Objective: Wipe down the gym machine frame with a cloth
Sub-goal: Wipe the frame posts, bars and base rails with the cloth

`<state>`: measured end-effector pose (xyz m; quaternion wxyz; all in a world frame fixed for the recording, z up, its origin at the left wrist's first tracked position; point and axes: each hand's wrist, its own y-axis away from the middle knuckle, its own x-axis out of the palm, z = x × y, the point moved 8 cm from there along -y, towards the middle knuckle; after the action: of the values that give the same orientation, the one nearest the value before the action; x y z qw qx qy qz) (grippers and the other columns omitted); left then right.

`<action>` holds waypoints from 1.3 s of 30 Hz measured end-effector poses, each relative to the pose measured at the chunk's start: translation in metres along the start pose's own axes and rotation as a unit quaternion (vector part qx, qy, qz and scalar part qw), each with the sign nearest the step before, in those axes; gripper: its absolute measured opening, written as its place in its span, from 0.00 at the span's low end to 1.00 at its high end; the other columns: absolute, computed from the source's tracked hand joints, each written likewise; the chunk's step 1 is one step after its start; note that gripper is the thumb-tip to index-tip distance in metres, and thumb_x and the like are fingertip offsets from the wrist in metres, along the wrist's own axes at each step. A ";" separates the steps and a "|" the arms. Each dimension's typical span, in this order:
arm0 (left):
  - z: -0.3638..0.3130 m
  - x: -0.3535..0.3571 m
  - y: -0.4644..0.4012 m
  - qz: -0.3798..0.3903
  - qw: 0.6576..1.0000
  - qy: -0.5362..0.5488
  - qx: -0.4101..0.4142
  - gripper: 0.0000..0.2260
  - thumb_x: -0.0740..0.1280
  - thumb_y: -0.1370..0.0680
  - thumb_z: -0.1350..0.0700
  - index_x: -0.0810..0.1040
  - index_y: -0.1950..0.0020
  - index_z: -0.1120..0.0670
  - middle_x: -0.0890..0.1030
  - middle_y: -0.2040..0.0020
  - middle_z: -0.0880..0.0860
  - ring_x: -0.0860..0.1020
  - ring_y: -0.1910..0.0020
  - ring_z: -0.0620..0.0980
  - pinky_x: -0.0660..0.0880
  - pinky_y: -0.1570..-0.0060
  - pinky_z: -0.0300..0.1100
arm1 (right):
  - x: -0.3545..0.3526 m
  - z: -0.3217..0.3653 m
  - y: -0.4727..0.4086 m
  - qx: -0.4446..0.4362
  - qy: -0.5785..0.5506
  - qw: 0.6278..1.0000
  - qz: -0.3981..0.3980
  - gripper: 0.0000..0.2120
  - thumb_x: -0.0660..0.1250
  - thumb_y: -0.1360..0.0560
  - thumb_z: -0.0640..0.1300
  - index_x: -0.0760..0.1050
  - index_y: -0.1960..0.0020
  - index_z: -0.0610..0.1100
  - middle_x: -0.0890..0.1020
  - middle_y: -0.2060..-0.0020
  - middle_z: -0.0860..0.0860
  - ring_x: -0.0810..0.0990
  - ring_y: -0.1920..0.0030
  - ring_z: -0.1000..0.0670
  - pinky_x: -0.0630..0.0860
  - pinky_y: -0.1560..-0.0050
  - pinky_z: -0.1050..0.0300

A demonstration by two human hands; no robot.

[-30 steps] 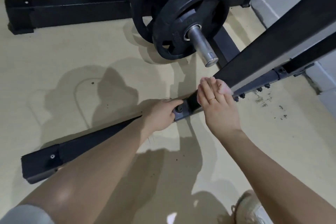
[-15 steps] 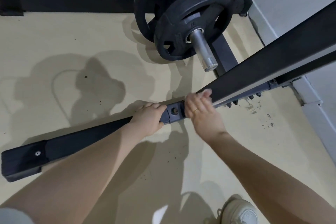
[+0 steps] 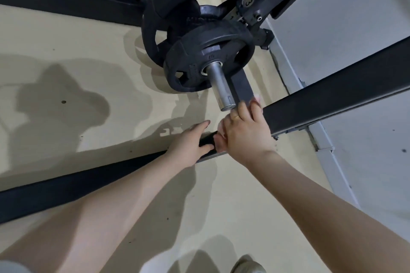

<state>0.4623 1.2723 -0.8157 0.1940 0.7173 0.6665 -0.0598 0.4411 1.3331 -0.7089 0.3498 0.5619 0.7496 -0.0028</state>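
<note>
Shoe tip shows nearest, well short of the low frame bar that crosses the floor. On that bar, the left hand rests with its fingers straight and lightly spread, steadying. Just beside it along the bar, the right hand presses down with its fingers laid together; a pale cloth peeks out past the fingertips, and whether the thumb pinches it cannot be told. Wiping of the bar's joint looks in hand. Next, I judge, the cloth must slide up the slanted beam rising from the bar, keeping flat pressure. Beyond the bar, weight plates sit on a steel sleeve.
</note>
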 end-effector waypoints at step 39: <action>-0.192 -0.046 -0.029 0.023 0.950 0.215 0.224 0.19 0.70 0.29 0.43 0.74 0.42 0.47 0.76 0.47 0.41 0.74 0.48 0.41 0.70 0.54 0.35 | -0.098 -0.195 0.065 0.095 0.036 0.961 -0.257 0.18 0.55 0.30 0.51 0.75 0.68 0.41 0.77 0.72 0.46 0.75 0.67 0.42 0.72 0.49 0.45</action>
<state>0.3957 1.2991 -0.6297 -0.1187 0.7533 0.6451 -0.0474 0.4069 1.3521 -0.4848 0.2550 0.3804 0.8773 -0.1437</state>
